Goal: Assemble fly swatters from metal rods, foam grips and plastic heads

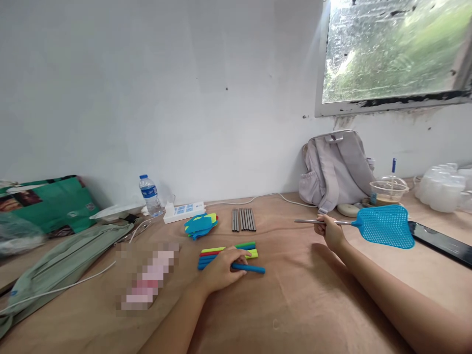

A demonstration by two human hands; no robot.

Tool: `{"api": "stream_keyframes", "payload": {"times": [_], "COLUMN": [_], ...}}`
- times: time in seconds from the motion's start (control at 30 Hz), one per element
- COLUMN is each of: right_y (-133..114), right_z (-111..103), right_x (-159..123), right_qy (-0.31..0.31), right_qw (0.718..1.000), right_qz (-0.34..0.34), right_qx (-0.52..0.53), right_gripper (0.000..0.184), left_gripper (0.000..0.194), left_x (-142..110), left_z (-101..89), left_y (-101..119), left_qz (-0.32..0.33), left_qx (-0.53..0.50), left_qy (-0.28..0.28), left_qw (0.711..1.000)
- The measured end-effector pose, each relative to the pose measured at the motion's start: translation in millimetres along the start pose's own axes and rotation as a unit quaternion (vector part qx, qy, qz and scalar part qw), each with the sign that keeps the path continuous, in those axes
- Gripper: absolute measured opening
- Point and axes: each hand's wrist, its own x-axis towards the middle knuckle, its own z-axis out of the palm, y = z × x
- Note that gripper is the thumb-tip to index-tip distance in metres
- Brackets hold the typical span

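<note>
My right hand (330, 233) is closed around the metal rod of a fly swatter (385, 227). Its blue mesh head points right, and the bare rod end sticks out to the left. Low over the table, my left hand (225, 269) has its fingers curled around a blue plastic tube (255, 269). Under and behind that hand lie several coloured tubes (212, 250) in yellow, red, blue and green, partly covered by it. Farther back rest a row of metal tubes (243, 220) and a stack of blue and yellow swatter heads (200, 225).
A white power strip (183, 212) and water bottle (149, 195) stand back left, near a green bag (62, 204) and grey-green cloth (70, 265). A backpack (337, 169), plastic cup (389, 191) and black phone (442, 243) are right. A pixelated item (149, 280) lies left.
</note>
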Motion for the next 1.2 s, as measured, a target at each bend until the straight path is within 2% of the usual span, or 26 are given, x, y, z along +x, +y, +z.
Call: {"api": "stream_keyframes", "payload": {"times": [0.43,1.2], "right_y": [1.4,3.5], "right_z": [-3.7,-3.5], "right_x": [2.8,4.1], "right_qy": [0.002,-0.005], "right_qw": [1.000,1.000], "right_qz": [0.005,-0.010], "right_qx": [-0.012,-0.029], "right_gripper": [0.030,0.029], "left_gripper": [0.026,0.028], "left_x": [4.5,4.0], "left_z": [2.3,2.6], "left_y": [-3.4,-8.4], "left_qz": [-0.008,-0.023], "left_qx": [0.037,0.073], "left_qy": [0.016,0.031], "left_qw": [0.999,0.997]}}
